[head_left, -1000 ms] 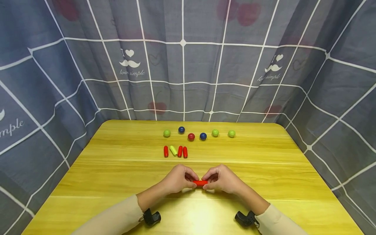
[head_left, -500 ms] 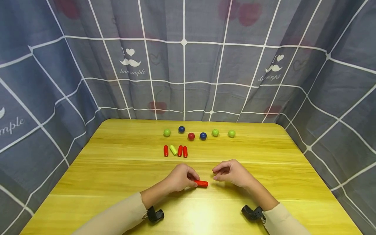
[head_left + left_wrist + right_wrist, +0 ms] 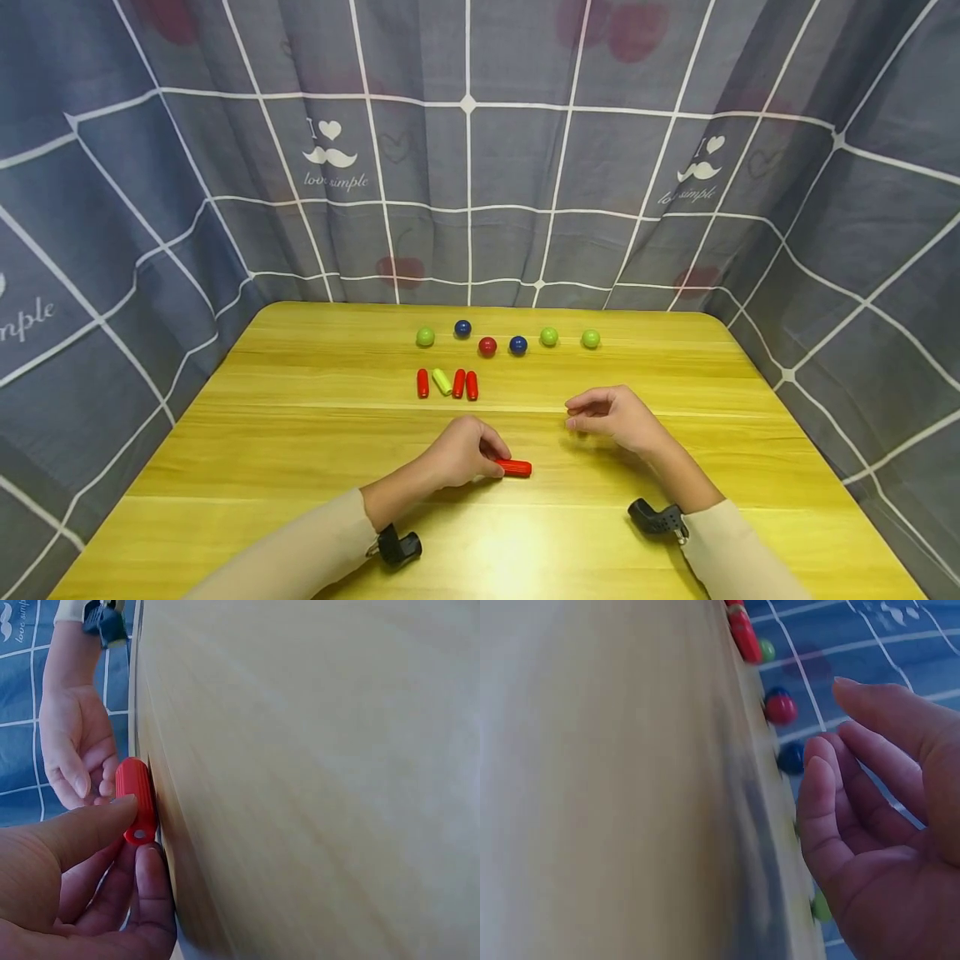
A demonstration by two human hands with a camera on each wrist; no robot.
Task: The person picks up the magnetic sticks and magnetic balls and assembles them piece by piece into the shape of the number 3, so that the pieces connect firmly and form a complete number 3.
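In the head view my left hand (image 3: 462, 454) pinches a small red ridged cylinder (image 3: 517, 468) by its left end, low over the table. Up close in the left wrist view, the red piece (image 3: 133, 780) sits between thumb and forefinger, a small hole showing in its near end. My right hand (image 3: 618, 418) hovers to the right, holding nothing, its fingers loosely bent and the thumb apart. A left-to-right group beyond the hands has red cylinders (image 3: 459, 383) and one yellow-green cylinder (image 3: 442, 382).
Farther back on the wooden table (image 3: 300, 467) lie glossy balls: a red ball (image 3: 487, 347), blue balls (image 3: 518, 345) and green balls (image 3: 549, 336). A grey checked curtain (image 3: 420, 167) surrounds the table's back and sides.
My right hand has let go of the red cylinder's right end and moved up and to the right. The left hand keeps its pinch, nearly in place.
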